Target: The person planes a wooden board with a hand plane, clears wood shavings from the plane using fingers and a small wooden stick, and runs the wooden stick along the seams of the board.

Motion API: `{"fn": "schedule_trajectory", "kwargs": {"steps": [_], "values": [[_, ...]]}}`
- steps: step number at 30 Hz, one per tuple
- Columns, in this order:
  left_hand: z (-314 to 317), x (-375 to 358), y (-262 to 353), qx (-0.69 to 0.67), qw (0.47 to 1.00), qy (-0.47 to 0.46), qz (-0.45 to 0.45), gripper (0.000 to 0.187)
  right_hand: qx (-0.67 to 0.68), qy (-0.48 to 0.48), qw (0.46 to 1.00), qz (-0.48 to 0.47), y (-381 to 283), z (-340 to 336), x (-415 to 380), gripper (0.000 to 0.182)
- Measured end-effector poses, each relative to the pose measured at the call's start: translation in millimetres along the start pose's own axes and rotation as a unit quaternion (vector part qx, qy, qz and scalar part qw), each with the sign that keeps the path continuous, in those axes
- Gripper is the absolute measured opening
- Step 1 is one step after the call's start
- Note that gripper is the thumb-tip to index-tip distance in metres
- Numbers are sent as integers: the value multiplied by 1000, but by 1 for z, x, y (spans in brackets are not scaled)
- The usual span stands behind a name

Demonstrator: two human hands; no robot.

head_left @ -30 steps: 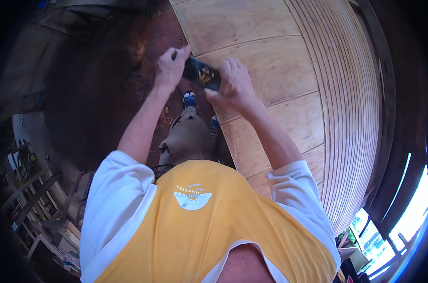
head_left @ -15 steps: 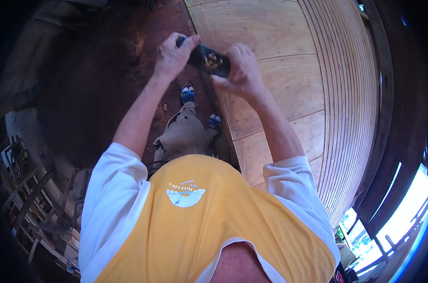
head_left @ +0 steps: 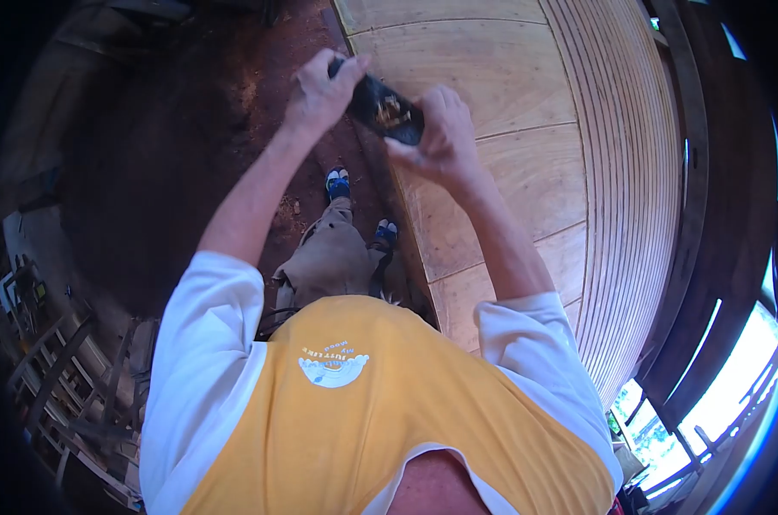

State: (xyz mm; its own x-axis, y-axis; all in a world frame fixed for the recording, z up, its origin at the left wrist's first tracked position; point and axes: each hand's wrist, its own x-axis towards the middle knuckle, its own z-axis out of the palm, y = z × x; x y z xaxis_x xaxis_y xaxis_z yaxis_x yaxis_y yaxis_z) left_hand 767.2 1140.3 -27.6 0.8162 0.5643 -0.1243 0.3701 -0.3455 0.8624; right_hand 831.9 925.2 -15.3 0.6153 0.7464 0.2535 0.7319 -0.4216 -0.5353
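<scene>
A dark, oblong hand plane (head_left: 373, 98) is held between my two hands at the long edge of the wooden panel (head_left: 509, 184). Pale curled bits like wood shavings show in its middle. My left hand (head_left: 322, 93) is closed around the far end, thumb along the top. Wrapped around the near end is my right hand (head_left: 441, 136), its thumb pressed on the side toward me. The plane lies slantwise and overlaps the panel's edge in this view; its underside is hidden.
Narrow parallel strips (head_left: 638, 189) line the panel's right side. Reddish dirt floor (head_left: 299, 176) lies left of the panel, where my feet stand in blue-and-white footwear (head_left: 338, 184). Lower left, wooden offcuts (head_left: 75, 386) are piled. Dark boards (head_left: 732, 172) form a wall at right.
Both hands still hold the hand plane, which has shifted only slightly. The view has tilted a little, so my body and feet sit slightly lower in it.
</scene>
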Motion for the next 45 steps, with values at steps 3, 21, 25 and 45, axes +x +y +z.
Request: {"fn": "schedule_trajectory", "kwargs": {"steps": [3,21,25,45], "values": [[10,-50,-7,-52,998,18,-20,50,3,-47,999,2,-17,-14,-36,58],[-14,10,-11,-57,998,2,-15,52,4,-42,999,-9,-4,3,29,61],[-20,68,-11,-18,1000,22,-11,48,-31,-63,997,17,5,14,80,59],[-27,124,-23,-81,991,106,1,52,15,-4,999,32,33,18,129,56]]}}
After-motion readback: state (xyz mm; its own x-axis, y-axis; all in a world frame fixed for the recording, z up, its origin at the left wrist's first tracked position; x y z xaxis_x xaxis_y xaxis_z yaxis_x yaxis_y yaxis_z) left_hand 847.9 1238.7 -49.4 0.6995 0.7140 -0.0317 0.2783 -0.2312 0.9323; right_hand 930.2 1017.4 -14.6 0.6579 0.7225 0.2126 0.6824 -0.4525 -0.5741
